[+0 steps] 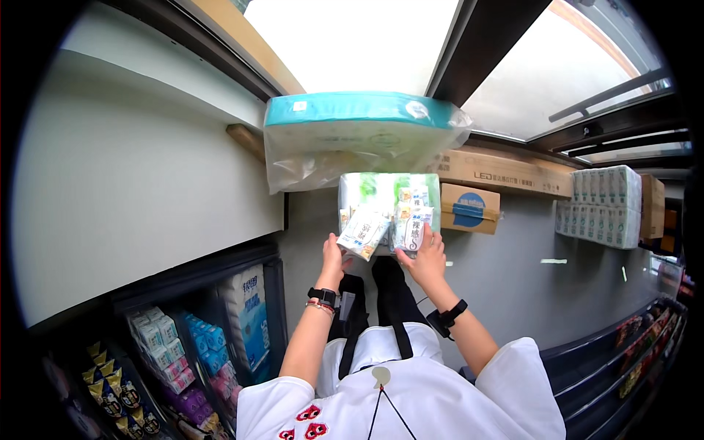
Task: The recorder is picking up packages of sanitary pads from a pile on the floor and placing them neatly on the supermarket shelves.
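In front of me, a clear-wrapped green and white bundle has several small tissue packs at its near side. My left hand is closed on the lower edge of a tilted white tissue pack. My right hand grips the lower part of an upright white tissue pack, thumb in front and fingers at its right side. What supports the bundle is hidden. Behind it is a large plastic-wrapped package with a teal top.
A brown carton with a blue round mark and a long carton lie along the window side. Wrapped paper packs are stacked at right. Shelves of packaged goods stand at left, a dark rack at right, a white panel far left.
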Motion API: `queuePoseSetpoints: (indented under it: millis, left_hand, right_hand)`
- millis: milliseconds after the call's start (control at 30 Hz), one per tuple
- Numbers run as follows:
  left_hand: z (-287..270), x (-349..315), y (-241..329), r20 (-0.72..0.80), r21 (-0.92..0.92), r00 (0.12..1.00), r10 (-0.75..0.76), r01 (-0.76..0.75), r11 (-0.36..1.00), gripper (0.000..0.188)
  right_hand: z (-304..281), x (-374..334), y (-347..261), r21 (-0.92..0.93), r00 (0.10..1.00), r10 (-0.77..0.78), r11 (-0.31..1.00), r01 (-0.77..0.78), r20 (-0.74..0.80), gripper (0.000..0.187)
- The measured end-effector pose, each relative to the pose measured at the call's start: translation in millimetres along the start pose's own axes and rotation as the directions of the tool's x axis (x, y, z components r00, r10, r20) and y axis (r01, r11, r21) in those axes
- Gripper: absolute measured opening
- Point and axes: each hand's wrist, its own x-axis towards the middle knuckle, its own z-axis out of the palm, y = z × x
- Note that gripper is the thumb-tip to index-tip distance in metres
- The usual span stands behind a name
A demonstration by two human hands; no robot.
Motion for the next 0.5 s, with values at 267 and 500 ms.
queuePoseSetpoints:
  millis: [267, 500]
  left_hand:
    - [-4.1, 0.5, 2.9, 0.286, 0.181, 0.736, 0.614, -0.67, 0.72, 0.033]
    - [17.5, -6.7, -7.5, 0.214, 0.475, 0.771, 0.6, -0.619, 0.625, 0.051]
  right_hand:
    - [12.0, 34.7, 15.4, 0.431, 0.995, -0.088, 0.897, 0.1, -0.046, 0.097]
    - [22.6, 39.0, 20.6, 0.834, 0.977, 0.021, 0.518, -0.191, 0.211, 0.115]
